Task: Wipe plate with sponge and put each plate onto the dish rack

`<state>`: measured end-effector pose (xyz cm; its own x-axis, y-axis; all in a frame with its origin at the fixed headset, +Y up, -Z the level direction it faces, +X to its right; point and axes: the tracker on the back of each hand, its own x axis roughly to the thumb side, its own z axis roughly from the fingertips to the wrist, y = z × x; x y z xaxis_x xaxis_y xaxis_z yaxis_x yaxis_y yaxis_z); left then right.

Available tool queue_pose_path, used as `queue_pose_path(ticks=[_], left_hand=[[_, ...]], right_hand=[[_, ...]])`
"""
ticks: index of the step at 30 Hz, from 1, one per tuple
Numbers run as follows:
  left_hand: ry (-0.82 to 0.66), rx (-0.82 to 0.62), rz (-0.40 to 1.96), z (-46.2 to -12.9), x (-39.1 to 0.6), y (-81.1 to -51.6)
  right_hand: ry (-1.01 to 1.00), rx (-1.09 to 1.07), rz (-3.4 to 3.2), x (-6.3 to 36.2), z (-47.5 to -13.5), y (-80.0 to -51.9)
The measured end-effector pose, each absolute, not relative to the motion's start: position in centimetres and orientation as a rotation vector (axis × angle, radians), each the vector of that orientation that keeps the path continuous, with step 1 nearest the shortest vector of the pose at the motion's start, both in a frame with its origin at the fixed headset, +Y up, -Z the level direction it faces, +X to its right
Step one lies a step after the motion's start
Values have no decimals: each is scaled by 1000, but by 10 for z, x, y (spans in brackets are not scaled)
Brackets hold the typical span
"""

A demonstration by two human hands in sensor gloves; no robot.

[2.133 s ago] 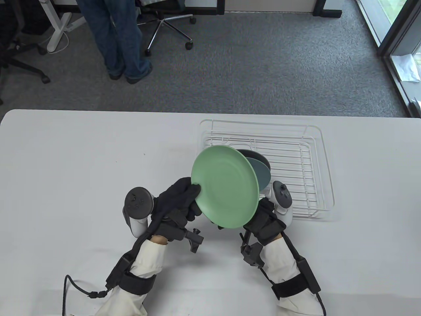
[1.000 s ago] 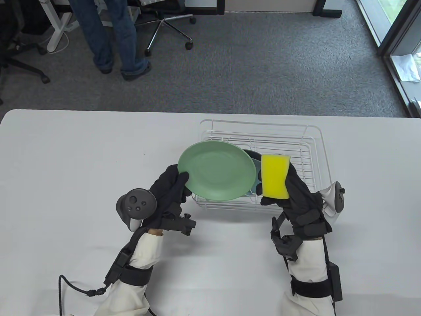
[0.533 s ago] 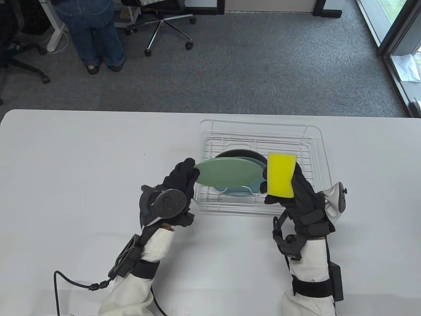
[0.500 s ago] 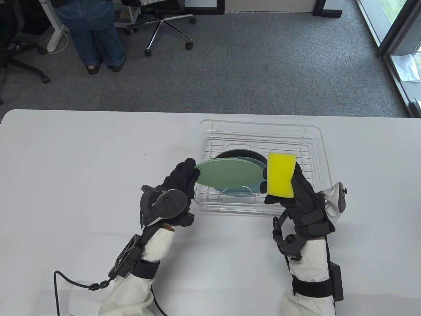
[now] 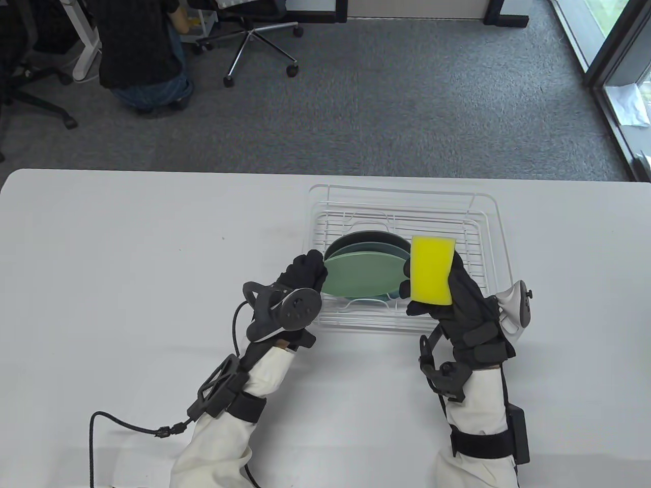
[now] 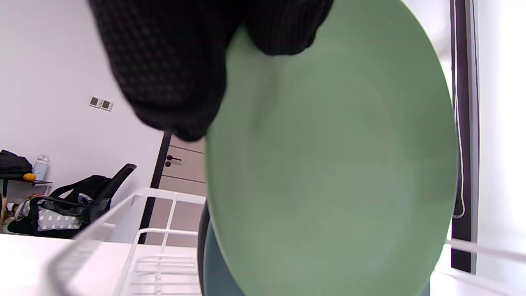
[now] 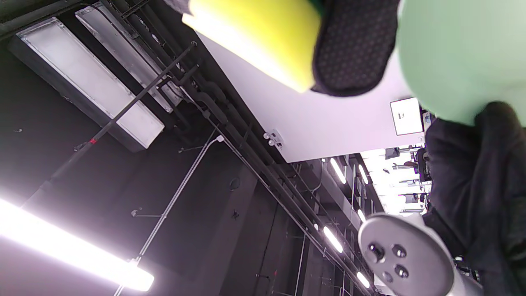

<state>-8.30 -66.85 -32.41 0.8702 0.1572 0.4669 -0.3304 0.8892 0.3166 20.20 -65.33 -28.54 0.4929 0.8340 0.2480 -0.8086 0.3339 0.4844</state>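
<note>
My left hand (image 5: pixel 305 272) pinches the left rim of a light green plate (image 5: pixel 362 274), which stands tilted in the white wire dish rack (image 5: pixel 488 239) in front of a teal plate (image 5: pixel 391 248) and a dark plate (image 5: pixel 356 237). In the left wrist view the green plate (image 6: pixel 333 164) fills the frame under my gloved fingers (image 6: pixel 172 74). My right hand (image 5: pixel 437 287) grips a yellow sponge (image 5: pixel 431 269), held upright just right of the plates. The right wrist view shows the sponge (image 7: pixel 254 37) under my thumb.
The rack sits on a white table (image 5: pixel 127 254), its right half bare wire. A cable (image 5: pixel 117 422) trails from my left arm. Beyond the table a person (image 5: pixel 137 56) crouches on the carpet beside an office chair (image 5: pixel 254 35).
My left hand carried the green plate right and down into the rack, standing it against the other plates. The sponge hand barely shifted. The person in the background crouched down.
</note>
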Motion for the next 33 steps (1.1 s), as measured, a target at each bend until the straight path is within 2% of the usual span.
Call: queue_pose_path(ticks=[20,26,33], left_hand=[[-411,213,246,-341,-57,-694],[-376,205,414,-334,-79,-695],[-347,270,536,-315,-128,-683]], right_hand=[[67,593,1089,198,-286,-654],[76,577,1175,190,-288,-656],[111,573,1412,173,-292,-661]])
